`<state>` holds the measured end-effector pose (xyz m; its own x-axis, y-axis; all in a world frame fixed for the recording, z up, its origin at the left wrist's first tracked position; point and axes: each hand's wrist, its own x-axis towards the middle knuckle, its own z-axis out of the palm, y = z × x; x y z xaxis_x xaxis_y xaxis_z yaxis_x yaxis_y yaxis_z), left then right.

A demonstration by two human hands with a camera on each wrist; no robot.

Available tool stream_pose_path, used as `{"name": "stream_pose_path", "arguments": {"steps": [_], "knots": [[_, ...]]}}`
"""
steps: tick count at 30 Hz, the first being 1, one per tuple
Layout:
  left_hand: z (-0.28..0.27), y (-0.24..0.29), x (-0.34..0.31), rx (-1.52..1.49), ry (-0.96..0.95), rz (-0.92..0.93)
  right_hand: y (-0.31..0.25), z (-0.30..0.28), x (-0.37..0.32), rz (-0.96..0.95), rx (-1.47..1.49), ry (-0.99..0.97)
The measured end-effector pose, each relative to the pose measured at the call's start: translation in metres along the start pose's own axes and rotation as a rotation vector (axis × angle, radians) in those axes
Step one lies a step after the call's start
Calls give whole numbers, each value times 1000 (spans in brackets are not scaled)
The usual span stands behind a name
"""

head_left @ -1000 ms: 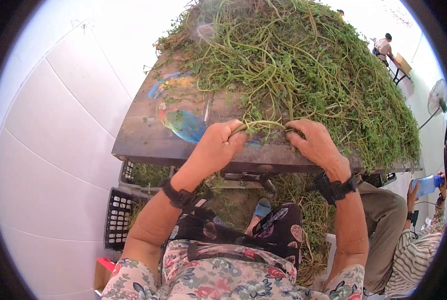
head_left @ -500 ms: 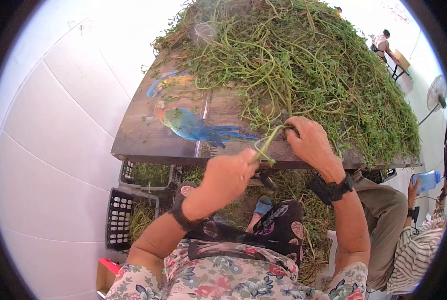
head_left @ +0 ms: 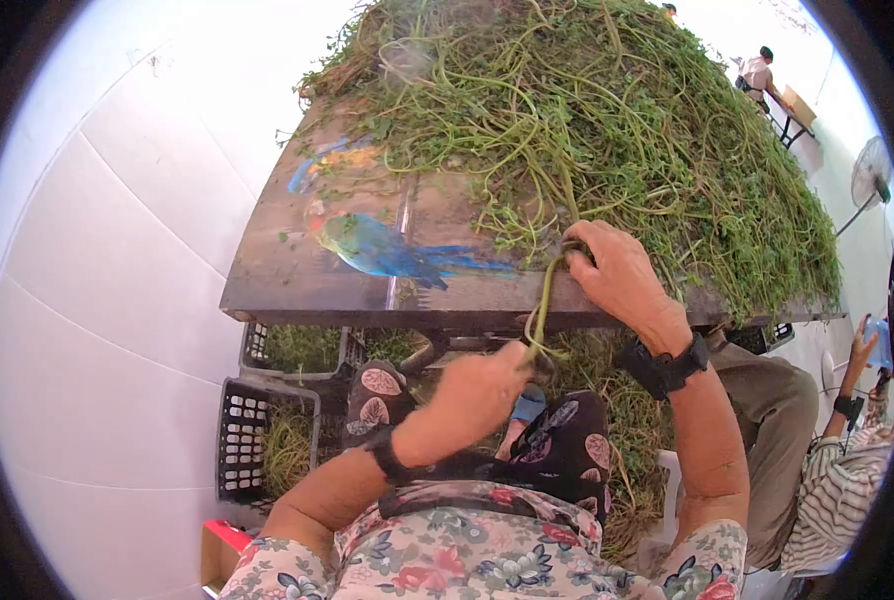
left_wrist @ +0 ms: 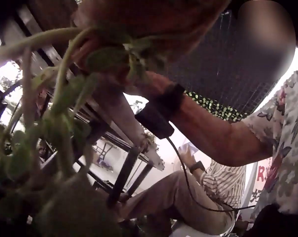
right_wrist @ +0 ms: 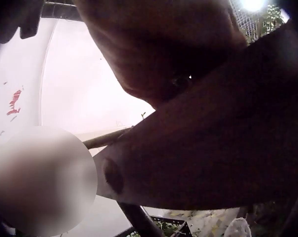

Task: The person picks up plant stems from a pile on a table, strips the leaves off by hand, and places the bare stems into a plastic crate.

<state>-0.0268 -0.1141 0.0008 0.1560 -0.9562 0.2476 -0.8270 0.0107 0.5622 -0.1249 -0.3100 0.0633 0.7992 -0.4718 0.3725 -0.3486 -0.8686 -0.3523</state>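
My left hand (head_left: pixel 472 398), blurred, grips the lower end of a green leafy stem (head_left: pixel 544 300) just in front of the table's near edge. The stem runs up from there to my right hand (head_left: pixel 617 275), whose curled fingers hold its upper part low over the wooden table (head_left: pixel 267 262). In the left wrist view, leaves (left_wrist: pixel 65 128) hang close by the left hand (left_wrist: pixel 149 29). A large heap of tangled green vines (head_left: pixel 657 150) covers much of the table, right behind the right hand.
A parrot picture (head_left: pixel 367 245) lies on the tabletop's left part. Black plastic crates (head_left: pixel 239 440) with greens stand below at the left. More stems (head_left: pixel 632 440) litter the floor. A person in a striped top (head_left: pixel 827 500) sits close on my right; a fan (head_left: pixel 870 172) stands beyond.
My left hand has moved down and toward me from the table edge, drawing the arched stem out straight. The right hand has stayed nearly in place, holding the other part.
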Motion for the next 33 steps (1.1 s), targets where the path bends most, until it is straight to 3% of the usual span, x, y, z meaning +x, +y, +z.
{"name": "stream_pose_path", "arguments": {"steps": [9,12,15,21,24,27,30,32,33], "knots": [[9,22,5,-55,-31,-63,-8,4,-4,56,-31,63],[15,-9,-4,140,28,111,-2,5,-5,13,26,78],[-18,-9,-3,-291,48,-200,5,1,-4,-50,28,34],[-41,-14,6,-568,155,-156,-8,-6,1,-275,-107,1],[-45,-6,13,-571,165,-191,-8,0,5,-232,-87,4],[-31,0,20,-455,136,-169,-11,11,7,-49,-129,148],[19,0,14,-359,94,-49,20,25,20,-109,-219,174],[42,0,1,-340,38,55,24,11,25,174,42,242],[39,1,3,-421,0,-33,26,4,26,316,173,275]]}}
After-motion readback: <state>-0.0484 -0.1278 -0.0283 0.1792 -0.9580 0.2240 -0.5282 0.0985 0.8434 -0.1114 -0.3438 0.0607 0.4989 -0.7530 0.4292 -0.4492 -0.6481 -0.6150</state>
